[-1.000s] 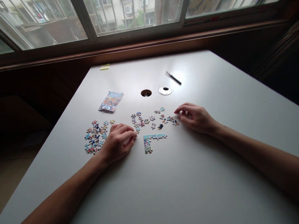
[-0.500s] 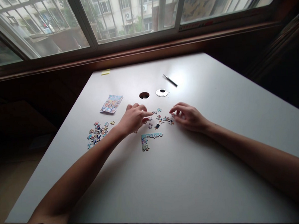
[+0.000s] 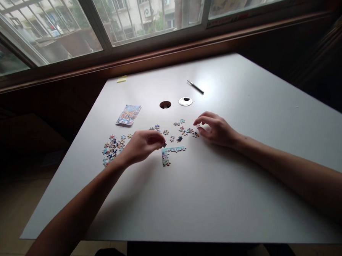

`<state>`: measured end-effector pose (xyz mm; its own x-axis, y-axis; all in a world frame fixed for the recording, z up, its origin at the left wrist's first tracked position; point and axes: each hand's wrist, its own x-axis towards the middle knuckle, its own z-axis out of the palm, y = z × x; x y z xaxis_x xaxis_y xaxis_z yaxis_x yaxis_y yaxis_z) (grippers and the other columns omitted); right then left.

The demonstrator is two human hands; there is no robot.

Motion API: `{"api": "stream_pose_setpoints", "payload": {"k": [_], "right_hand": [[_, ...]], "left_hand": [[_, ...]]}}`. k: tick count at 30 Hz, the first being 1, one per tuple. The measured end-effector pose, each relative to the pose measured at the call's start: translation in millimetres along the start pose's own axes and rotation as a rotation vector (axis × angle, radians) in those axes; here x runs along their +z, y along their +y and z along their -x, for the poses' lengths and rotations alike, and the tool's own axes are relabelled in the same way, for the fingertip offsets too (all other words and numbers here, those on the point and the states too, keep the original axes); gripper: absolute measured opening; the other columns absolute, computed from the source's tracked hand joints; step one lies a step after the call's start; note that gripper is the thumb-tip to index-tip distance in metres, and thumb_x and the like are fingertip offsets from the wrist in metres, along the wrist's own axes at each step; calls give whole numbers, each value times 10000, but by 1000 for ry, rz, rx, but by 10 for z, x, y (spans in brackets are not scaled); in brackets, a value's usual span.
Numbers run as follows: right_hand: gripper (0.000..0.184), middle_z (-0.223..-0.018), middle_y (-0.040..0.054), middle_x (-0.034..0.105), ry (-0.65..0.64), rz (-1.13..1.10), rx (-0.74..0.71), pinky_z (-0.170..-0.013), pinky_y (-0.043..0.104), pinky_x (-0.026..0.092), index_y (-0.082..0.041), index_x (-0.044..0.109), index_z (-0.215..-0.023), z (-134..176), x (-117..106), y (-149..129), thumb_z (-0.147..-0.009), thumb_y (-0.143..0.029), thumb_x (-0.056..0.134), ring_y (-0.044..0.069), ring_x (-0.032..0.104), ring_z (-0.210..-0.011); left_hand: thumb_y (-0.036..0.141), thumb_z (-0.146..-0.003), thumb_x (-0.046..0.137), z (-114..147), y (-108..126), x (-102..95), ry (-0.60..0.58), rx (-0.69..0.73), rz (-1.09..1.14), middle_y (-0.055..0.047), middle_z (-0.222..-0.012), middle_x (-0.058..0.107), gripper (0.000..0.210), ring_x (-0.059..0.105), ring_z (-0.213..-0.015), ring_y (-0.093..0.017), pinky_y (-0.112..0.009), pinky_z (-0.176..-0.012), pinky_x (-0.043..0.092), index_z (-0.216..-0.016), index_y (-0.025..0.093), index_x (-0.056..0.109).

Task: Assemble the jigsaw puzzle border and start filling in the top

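My left hand (image 3: 144,144) is closed in a pinch on a small dark jigsaw puzzle piece (image 3: 164,145), just above the corner of the joined puzzle section (image 3: 165,159). That section forms an L, with a light blue strip along its top and a greener strip down its left side. My right hand (image 3: 212,127) rests at the right of the loose pieces (image 3: 190,131), its fingers curved and apart. A pink bit of a piece shows by its fingertips; nothing appears gripped. More loose pieces (image 3: 166,132) lie spread between the hands.
A heap of puzzle pieces (image 3: 113,148) lies left of my left hand. Behind it is a colourful picture packet (image 3: 128,115). Farther back are a round hole (image 3: 165,104), a metal ring cover (image 3: 185,101), a pen (image 3: 195,87) and a yellow slip (image 3: 122,79) at the table edge.
My left hand has drawn back from the loose pieces toward the L section, its pointing finger now folded into a pinch on a piece. My right hand stays nearly in place.
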<state>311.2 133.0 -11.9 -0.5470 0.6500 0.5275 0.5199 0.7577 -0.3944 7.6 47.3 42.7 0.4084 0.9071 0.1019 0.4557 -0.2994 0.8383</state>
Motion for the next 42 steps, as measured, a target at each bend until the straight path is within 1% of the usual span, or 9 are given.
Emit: {"api": "stream_pose_setpoints", "payload": {"k": [3, 5, 9, 14, 19, 21, 25, 31, 42], "right_hand": [[187, -989, 86, 655, 3, 97, -112, -856, 446, 467, -218, 664, -975, 2, 5, -47, -827, -139, 581, 250, 611, -922], [194, -980, 79, 666, -10, 109, -189, -851, 436, 454, -216, 661, -989, 5, -8, -139, -827, -134, 592, 241, 607, -909], [208, -941, 61, 677, -75, 29, -328, -805, 377, 455, -215, 641, -1006, 22, -42, -413, -830, -112, 597, 211, 589, -874], [166, -843, 45, 643, -193, -53, -427, -756, 340, 456, -206, 616, -979, 57, -13, -576, -852, -108, 570, 178, 544, -773], [172, -813, 40, 629, -220, -96, -412, -748, 325, 457, -207, 625, -981, 73, 46, -511, -870, -105, 543, 167, 546, -753], [177, -826, 47, 633, -229, -101, -401, -749, 322, 459, -209, 630, -988, 76, 55, -489, -879, -108, 534, 169, 554, -765], [183, -831, 52, 627, -242, -111, -391, -732, 313, 456, -207, 630, -990, 82, 58, -477, -879, -100, 530, 169, 549, -768], [157, -802, 45, 611, -231, -106, -375, -734, 314, 447, -204, 624, -950, 87, 57, -484, -875, -98, 536, 172, 536, -754], [163, -783, 37, 599, -228, -91, -370, -727, 315, 433, -207, 603, -944, 90, 82, -487, -867, -82, 534, 173, 510, -738]], "left_hand": [[195, -872, 675, 405, 36, 128, -41, -73, 87, -41, -825, 730, 92, 694, -767, -151, -268, -714, 571, -945, 158, 717], [183, -883, 669, 567, 28, 233, -59, -27, 22, -44, -837, 715, 68, 669, -755, -136, -247, -696, 544, -911, 159, 726], [185, -873, 697, 659, -29, 342, -77, 166, -125, -51, -864, 647, 49, 603, -726, -111, -218, -647, 487, -863, 159, 737], [179, -902, 636, 693, -65, 279, -9, 208, -200, -56, -889, 631, 63, 578, -730, -115, -222, -644, 479, -893, 155, 693], [294, -873, 711, 748, -80, 366, -35, 256, -334, -58, -889, 639, 123, 579, -870, -183, -308, -788, 493, -909, 177, 692], [241, -896, 672, 748, -74, 408, -57, 287, -336, -52, -909, 644, 92, 574, -880, -180, -310, -796, 492, -971, 202, 707], [117, -867, 618, 738, -41, 397, -66, 303, -227, -65, -1010, 652, 288, 593, -945, -179, -317, -857, 512, -1133, 213, 676], [256, -860, 702, 740, -25, 399, 7, 227, -309, -67, -922, 638, 113, 584, -885, -190, -326, -805, 508, -926, 169, 675], [176, -864, 638, 737, -15, 445, 19, 215, -309, -63, -903, 628, 70, 588, -862, -172, -289, -780, 508, -917, 166, 682]]}}
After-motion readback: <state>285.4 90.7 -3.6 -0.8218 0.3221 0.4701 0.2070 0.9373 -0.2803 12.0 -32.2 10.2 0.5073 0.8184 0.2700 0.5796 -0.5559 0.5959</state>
